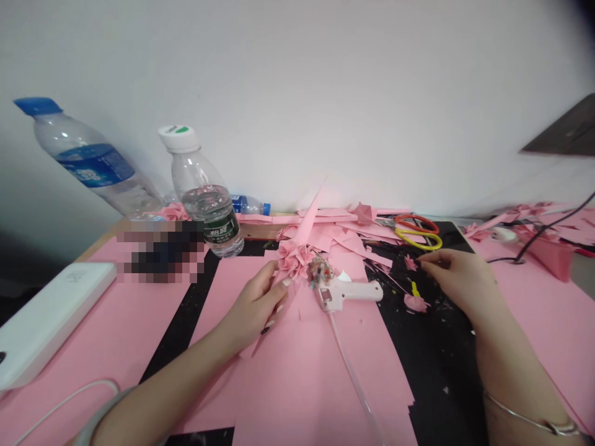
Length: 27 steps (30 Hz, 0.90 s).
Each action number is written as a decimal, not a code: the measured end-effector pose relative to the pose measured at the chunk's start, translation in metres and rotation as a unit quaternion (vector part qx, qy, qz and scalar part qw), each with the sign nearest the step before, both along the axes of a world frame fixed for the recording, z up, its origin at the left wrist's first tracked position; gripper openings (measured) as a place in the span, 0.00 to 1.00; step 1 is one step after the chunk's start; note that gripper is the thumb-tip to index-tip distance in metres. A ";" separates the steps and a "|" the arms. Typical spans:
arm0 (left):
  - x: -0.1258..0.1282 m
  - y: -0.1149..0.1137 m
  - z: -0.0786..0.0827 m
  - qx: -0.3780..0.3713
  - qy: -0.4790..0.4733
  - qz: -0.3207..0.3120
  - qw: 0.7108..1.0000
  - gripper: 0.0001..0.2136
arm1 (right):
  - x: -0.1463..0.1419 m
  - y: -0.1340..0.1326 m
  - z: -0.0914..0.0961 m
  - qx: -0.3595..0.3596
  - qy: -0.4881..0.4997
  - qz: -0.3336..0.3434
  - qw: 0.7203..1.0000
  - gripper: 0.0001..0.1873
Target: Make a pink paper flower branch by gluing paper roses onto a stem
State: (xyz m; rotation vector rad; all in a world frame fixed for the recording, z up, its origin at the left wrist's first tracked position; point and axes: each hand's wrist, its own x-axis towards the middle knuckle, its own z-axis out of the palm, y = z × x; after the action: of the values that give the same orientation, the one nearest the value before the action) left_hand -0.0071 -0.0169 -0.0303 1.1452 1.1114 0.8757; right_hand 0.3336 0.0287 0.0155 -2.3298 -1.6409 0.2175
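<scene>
My left hand (258,303) is closed around the stem of a pink paper flower bunch (294,257), holding it over pink paper sheets (297,365). Beside the flowers lies a white glue gun (348,291) with a clear glue stick trailing toward me. My right hand (458,275) rests on the black mat (437,353), fingers pinched near a small pink paper flower (409,262); whether it holds anything I cannot make out. Another small pink flower (416,302) lies just below that hand.
Red- and yellow-handled scissors (416,231) lie at the back among pink paper scraps. Two water bottles (207,198) (93,164) stand at the left, a third lies behind. A white power bank (46,316) with a cable sits far left. Black cable (539,235) at the right.
</scene>
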 end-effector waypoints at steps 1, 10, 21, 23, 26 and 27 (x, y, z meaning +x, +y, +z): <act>0.000 0.000 0.000 0.001 0.001 -0.002 1.000 0.09 | -0.001 0.000 -0.001 -0.001 0.013 0.017 1.000 0.11; -0.001 0.001 -0.001 -0.002 0.000 -0.001 1.000 0.10 | 0.010 0.003 -0.014 0.008 0.074 0.075 0.994 0.09; -0.001 0.000 -0.002 -0.006 -0.013 -0.017 1.000 0.08 | 0.006 0.003 -0.013 -0.017 0.052 0.092 0.994 0.07; -0.001 0.000 -0.002 -0.007 -0.016 -0.020 1.000 0.08 | 0.005 0.002 -0.014 -0.009 0.061 0.092 0.994 0.06; -0.001 -0.001 -0.003 -0.009 -0.019 -0.022 1.000 0.08 | 0.004 0.002 -0.015 -0.012 0.060 0.097 0.993 0.06; -0.001 -0.001 -0.003 -0.009 -0.020 -0.022 1.000 0.08 | 0.004 0.002 -0.015 -0.015 0.058 0.102 0.993 0.06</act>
State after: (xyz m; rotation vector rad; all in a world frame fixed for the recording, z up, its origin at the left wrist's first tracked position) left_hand -0.0081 -0.0175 -0.0335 1.1284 1.0555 0.8490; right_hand 0.3376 0.0309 0.0008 -2.1253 -1.8260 0.4150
